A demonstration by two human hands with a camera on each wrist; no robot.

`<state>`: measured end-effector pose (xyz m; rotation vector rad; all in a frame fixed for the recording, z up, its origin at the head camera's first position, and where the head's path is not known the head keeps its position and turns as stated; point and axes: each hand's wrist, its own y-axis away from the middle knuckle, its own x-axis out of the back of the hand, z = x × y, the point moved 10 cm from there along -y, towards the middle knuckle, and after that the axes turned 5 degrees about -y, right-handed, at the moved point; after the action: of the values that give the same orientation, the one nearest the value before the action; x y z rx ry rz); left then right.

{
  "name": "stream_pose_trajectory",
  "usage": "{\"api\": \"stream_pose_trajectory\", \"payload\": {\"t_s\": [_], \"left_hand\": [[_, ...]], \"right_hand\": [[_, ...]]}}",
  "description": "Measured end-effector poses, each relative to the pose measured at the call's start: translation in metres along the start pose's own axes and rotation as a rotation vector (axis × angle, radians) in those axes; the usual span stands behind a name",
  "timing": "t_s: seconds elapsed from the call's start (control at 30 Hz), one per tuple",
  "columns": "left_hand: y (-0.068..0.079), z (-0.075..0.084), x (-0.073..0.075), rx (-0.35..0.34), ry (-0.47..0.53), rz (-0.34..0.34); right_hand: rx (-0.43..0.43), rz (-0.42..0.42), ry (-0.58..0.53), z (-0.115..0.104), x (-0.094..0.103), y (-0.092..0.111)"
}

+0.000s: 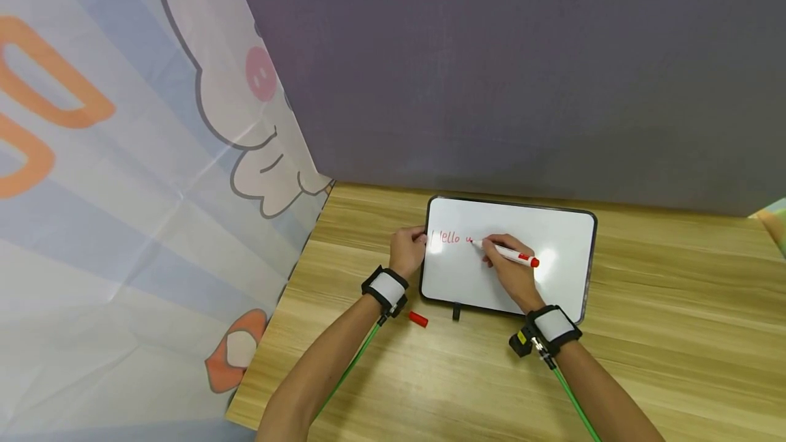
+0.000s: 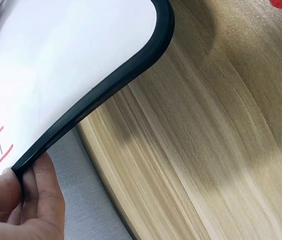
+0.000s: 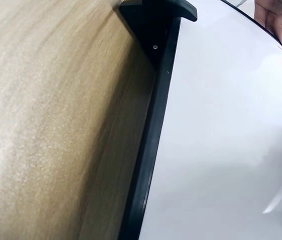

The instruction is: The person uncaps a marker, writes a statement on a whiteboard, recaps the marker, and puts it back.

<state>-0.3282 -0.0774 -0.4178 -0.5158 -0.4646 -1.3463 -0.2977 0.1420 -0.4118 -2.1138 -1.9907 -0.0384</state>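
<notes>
A small whiteboard (image 1: 491,278) with a dark rounded frame stands on the wooden table. Red handwriting (image 1: 450,238) on its upper left reads "Hello" with the start of another letter after it. My right hand (image 1: 511,273) holds a white marker with a red end (image 1: 516,256), its tip right at that last letter. On the board's left side, my left hand (image 1: 408,252) pinches the frame, thumb on the front and fingers behind, as the left wrist view shows at the frame (image 2: 73,116). In the right wrist view the right hand is nearly all out of the picture.
A red marker cap (image 1: 418,319) lies on the table (image 1: 374,374) just below the board's lower left corner. A black stand foot (image 1: 456,312) juts from the board's bottom edge. Behind rises a grey wall panel (image 1: 491,74); a printed cartoon sheet (image 1: 153,237) hangs at the left.
</notes>
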Motion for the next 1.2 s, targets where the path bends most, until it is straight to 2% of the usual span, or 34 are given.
{"api": "stream_pose_trajectory", "payload": {"t_s": [0.13, 0.3, 0.47, 0.57, 0.67, 0.77, 0.93, 1.03, 1.2], "left_hand": [[0.0, 0.0, 0.0, 0.007, -0.001, 0.002], [-0.001, -0.001, -0.001, 0.014, 0.001, -0.003], [-0.002, -0.001, -0.001, 0.014, -0.022, 0.0], [-0.003, -0.003, -0.001, 0.02, -0.027, -0.004], [-0.002, -0.003, -0.002, 0.023, -0.024, -0.009], [-0.002, -0.005, -0.002, 0.027, -0.022, -0.011], [-0.001, -0.005, -0.002, 0.028, -0.014, -0.011], [0.0, -0.005, -0.001, 0.029, -0.013, -0.009], [-0.002, -0.005, -0.001, 0.027, -0.006, -0.006]], "right_hand": [[0.043, 0.034, -0.005, 0.019, 0.003, -0.005], [0.101, 0.087, -0.042, 0.053, 0.008, -0.013], [0.063, 0.111, -0.06, 0.074, 0.011, -0.018], [0.049, 0.126, -0.049, 0.076, 0.014, -0.017], [0.081, 0.124, -0.052, 0.07, 0.017, -0.014], [0.109, 0.112, -0.059, 0.056, 0.015, -0.01], [0.077, 0.102, -0.057, 0.033, 0.011, -0.003], [0.09, 0.102, -0.048, 0.038, 0.011, -0.005], [0.117, 0.123, -0.004, 0.066, 0.013, -0.014]]}}
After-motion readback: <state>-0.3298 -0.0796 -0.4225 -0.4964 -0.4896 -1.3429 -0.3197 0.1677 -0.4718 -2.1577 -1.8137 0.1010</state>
